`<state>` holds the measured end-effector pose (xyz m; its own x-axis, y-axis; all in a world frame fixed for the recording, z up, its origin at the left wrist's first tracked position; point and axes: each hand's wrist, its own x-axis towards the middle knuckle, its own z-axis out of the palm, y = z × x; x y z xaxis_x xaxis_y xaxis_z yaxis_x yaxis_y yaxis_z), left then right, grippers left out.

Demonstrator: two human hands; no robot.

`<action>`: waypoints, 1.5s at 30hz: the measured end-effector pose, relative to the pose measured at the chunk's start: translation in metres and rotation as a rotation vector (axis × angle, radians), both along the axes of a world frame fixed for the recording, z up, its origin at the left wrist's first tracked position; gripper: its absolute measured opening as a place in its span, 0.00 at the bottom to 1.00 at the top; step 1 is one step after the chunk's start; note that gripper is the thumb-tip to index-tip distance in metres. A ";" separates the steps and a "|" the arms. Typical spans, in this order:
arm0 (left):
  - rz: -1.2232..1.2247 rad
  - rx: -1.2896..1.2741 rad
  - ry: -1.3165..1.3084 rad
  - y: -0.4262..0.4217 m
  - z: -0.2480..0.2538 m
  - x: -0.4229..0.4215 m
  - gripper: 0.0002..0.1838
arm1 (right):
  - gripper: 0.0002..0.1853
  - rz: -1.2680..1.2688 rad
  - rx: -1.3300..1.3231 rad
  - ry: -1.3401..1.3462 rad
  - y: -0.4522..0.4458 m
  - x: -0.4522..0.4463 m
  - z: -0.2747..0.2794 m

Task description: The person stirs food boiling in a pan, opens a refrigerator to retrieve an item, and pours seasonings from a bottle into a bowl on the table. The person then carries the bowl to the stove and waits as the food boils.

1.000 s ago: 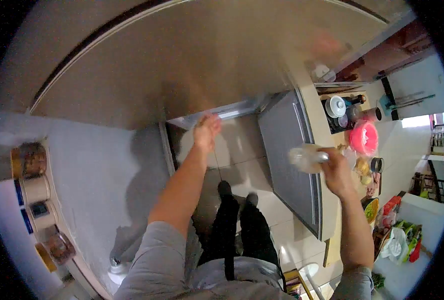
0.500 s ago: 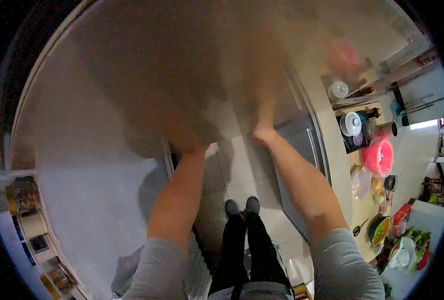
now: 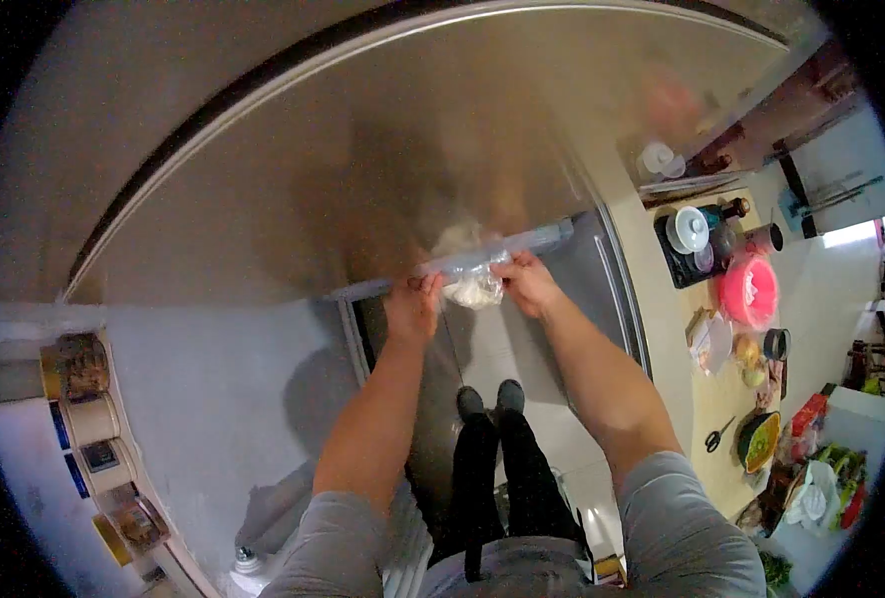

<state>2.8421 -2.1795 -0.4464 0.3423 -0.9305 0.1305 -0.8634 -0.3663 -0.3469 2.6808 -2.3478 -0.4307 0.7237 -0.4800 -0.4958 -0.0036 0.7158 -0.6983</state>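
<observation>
My left hand (image 3: 412, 307) and my right hand (image 3: 530, 281) are in front of me at about the same height, a short distance apart. Between them hangs a crinkled clear plastic bag (image 3: 474, 289) with something whitish inside. The fingers of each hand are closed on one side of it. Just behind the bag runs a pale bluish translucent strip (image 3: 547, 237) along the lower edge of a large shiny panel (image 3: 343, 179). The panel mirrors the hands and bag. I cannot tell what the bag contains.
On the right, a counter (image 3: 670, 399) bears a pink basin (image 3: 748, 292), a white lidded pot (image 3: 689, 230), scissors (image 3: 713, 439) and a dark bowl (image 3: 758, 443). Greens (image 3: 846, 480) lie farther right. At the left are shelves with jars (image 3: 81, 366). Tiled floor (image 3: 497, 344) lies below.
Both hands, hidden or blurred before, now show plainly with the plastic bag between them. The shiny panel's upper edge and the bluish strip have come into view.
</observation>
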 end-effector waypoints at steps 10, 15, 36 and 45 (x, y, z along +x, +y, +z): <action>-1.150 1.560 -2.668 0.048 0.038 -0.093 0.39 | 0.13 0.061 0.001 0.221 0.080 -0.082 0.025; -1.124 1.512 -2.656 0.047 0.028 -0.100 0.38 | 0.14 0.170 0.017 0.275 0.081 -0.108 0.083; -1.222 1.493 -2.705 0.046 0.034 -0.099 0.35 | 0.09 -0.062 -0.075 0.436 0.000 0.018 0.020; -1.250 1.599 -2.521 0.027 0.059 -0.104 0.27 | 0.14 -0.073 -1.277 0.704 0.032 -0.022 0.069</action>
<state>2.7380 -2.1521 -0.3873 0.5345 -0.3661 -0.7618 0.8402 0.3280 0.4318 2.6591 -2.3153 -0.3620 0.4714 -0.8803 0.0531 -0.5977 -0.3632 -0.7147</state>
